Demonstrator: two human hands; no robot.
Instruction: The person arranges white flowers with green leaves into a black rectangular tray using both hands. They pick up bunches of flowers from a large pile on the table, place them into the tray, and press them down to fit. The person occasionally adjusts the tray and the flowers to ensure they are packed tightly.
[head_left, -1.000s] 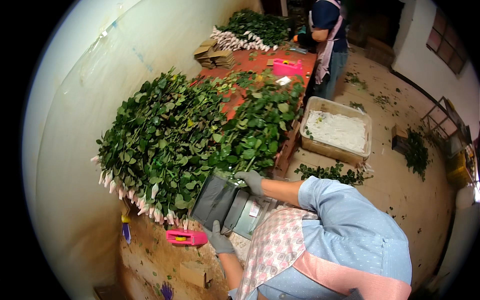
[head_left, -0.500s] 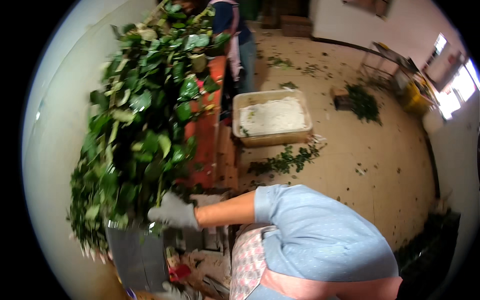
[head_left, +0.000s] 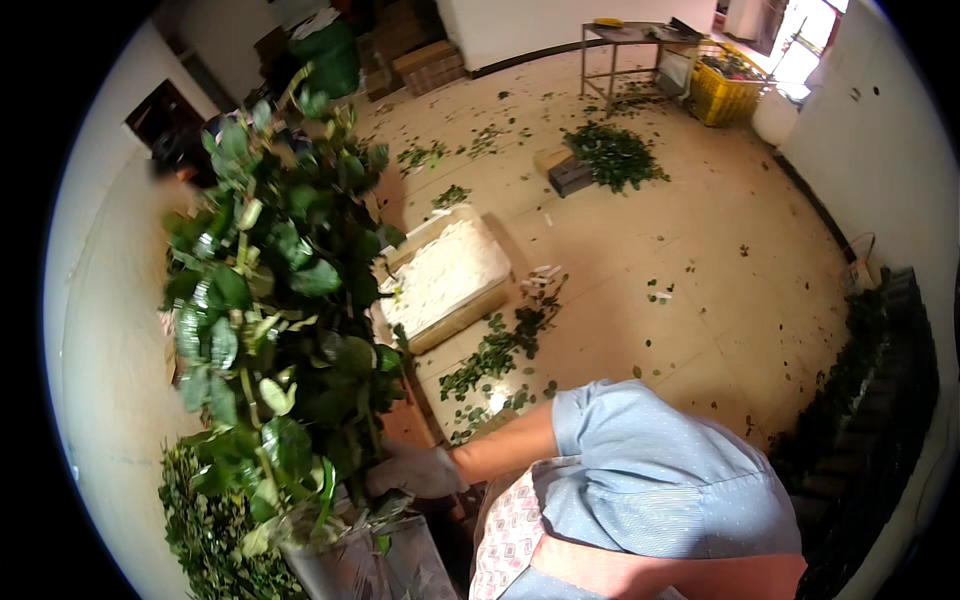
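Observation:
A large bundle of leafy green stems (head_left: 290,300) fills the left side, its lower end in a clear and grey plastic wrapper (head_left: 375,565). My right hand (head_left: 415,472), in a grey glove, presses into the bundle's right side just above the wrapper. It appears closed round the stems, though the leaves hide its fingertips. My left hand is out of view.
More cut foliage (head_left: 205,530) lies by the wall at lower left. Beyond the bundle is a tub of white material (head_left: 450,275). Leaves (head_left: 490,360) litter the floor. Farther off stand a metal table (head_left: 635,35) and a yellow crate (head_left: 725,95). Dark foliage-filled containers (head_left: 880,430) line the right.
The view has swung, and the wrapped bundle now stands nearer and larger, with my right hand still against it. My left hand, gloved at the lower edge before, has left the picture.

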